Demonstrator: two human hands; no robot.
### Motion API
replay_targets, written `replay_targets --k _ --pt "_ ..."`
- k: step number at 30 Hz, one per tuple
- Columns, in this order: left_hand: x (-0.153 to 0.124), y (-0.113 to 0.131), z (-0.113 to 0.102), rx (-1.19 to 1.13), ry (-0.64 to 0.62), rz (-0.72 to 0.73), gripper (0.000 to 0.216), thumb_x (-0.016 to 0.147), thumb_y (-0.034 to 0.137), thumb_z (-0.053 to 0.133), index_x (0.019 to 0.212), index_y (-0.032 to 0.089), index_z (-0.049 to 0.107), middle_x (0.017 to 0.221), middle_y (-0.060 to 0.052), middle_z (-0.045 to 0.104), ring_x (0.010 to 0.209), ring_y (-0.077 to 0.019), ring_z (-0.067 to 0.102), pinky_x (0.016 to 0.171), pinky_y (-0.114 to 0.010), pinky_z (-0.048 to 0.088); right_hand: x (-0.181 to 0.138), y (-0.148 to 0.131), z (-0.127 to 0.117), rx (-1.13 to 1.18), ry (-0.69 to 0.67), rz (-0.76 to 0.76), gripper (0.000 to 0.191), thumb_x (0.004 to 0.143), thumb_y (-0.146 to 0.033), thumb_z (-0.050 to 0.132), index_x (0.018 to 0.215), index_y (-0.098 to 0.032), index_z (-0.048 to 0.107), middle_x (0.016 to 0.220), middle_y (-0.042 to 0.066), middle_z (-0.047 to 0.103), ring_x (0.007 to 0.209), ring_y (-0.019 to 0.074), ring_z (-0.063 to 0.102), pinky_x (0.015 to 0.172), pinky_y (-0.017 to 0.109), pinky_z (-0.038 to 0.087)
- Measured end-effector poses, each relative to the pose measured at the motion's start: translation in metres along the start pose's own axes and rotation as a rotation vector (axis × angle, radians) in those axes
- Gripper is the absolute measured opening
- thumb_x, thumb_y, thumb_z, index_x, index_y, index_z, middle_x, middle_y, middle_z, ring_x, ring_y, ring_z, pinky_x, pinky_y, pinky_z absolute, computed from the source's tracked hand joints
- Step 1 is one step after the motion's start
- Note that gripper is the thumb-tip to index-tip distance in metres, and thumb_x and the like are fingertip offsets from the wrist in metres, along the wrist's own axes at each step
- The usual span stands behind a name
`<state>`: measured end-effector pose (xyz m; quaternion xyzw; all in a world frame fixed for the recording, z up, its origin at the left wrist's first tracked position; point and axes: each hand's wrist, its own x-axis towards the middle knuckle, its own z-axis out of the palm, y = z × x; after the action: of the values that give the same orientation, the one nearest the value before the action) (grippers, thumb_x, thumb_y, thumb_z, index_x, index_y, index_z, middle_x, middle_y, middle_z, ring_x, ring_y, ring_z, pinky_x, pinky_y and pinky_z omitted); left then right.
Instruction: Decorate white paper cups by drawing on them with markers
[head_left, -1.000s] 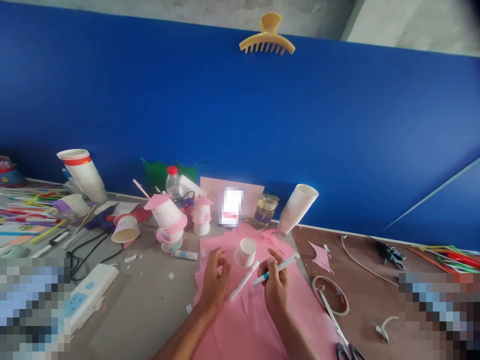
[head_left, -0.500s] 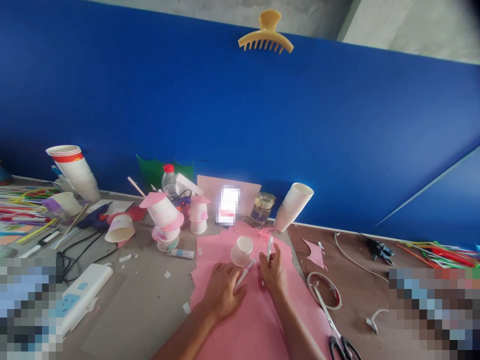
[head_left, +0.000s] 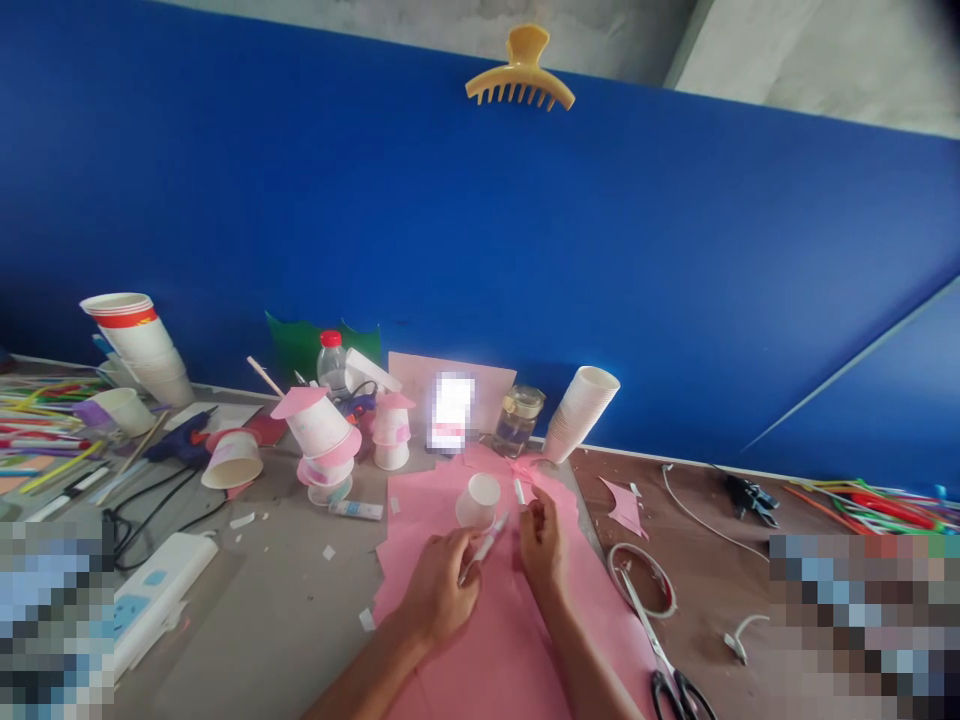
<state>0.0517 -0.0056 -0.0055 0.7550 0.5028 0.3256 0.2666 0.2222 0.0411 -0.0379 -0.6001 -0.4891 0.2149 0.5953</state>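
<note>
Pink paper (head_left: 517,650) spreads nearest, under both forearms; thin, light, creases easily, so press it flat or lift by an edge. Scissors (head_left: 681,692) at its right side, handles toward the person, near a tape roll (head_left: 670,578).

Left hand (head_left: 442,585): thumb and fingers closed on a white pen (head_left: 489,542), over the paper, far end just beside the paper cup; contact with cup unclear. Right hand (head_left: 542,535): fingers curled round a second white pen (head_left: 519,490), only its upper end showing; exact finger contact hidden.

Both pens look light, stiff, smooth, likely to roll or slip if set down loose. Best hold: mid-barrel, thumb against two fingers, light squeeze.

Paper cup (head_left: 477,502) sits on the paper just beyond the left hand; which end is up, can't tell. Likely very light, thin-walled, dents under a hard pinch, tips if knocked; take it round the side, spread fingers.

Farther back: glass jar (head_left: 517,422), probably heavier and breakable, and leaning cup stack (head_left: 583,412).
</note>
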Motion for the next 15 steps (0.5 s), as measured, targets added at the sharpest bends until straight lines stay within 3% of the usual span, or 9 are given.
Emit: replay_targets --k 3,6,10,15 --pt "0.001 0.003 -0.003 -0.268 0.056 -0.100 0.027 0.088 0.023 0.045 0.111 0.016 0.056 0.084 -0.007 0.064 0.072 -0.0184 0.059 0.066 -0.029 0.046 -0.008 -0.015 -0.006 0.144 -0.062 -0.060 0.037 0.086 -0.043 0.052 0.111 -0.017 0.058 0.077 0.001 0.056 0.062 0.0142 0.049 0.059 0.028 0.041" --pt "0.000 0.007 -0.005 -0.454 0.050 -0.063 0.031 0.092 0.033 0.045 0.116 0.017 0.056 0.098 -0.009 0.065 0.085 -0.0189 0.060 0.076 -0.029 0.047 -0.020 -0.030 -0.007 0.298 -0.143 -0.082 0.037 0.086 -0.044 0.055 0.114 -0.019 0.058 0.067 -0.003 0.052 0.061 0.0139 0.049 0.059 0.027 0.042" --pt "-0.003 0.014 -0.002 -0.571 -0.016 -0.019 0.034 0.092 0.036 0.047 0.118 0.017 0.058 0.101 -0.011 0.065 0.087 -0.0196 0.058 0.081 -0.031 0.046 -0.031 -0.041 -0.001 0.471 -0.270 0.135 0.033 0.080 -0.050 0.064 0.091 -0.019 0.068 0.060 -0.003 0.050 0.052 0.0106 0.043 0.051 0.023 0.038" --pt "-0.005 0.022 -0.001 -0.728 -0.142 -0.029 0.036 0.091 0.039 0.050 0.118 0.017 0.061 0.097 -0.010 0.064 0.085 -0.0197 0.058 0.078 -0.031 0.047 -0.026 -0.045 0.001 0.748 -0.248 0.386 0.032 0.070 -0.049 0.074 0.068 -0.018 0.066 0.056 -0.004 0.051 0.051 0.0086 0.046 0.049 0.020 0.040"
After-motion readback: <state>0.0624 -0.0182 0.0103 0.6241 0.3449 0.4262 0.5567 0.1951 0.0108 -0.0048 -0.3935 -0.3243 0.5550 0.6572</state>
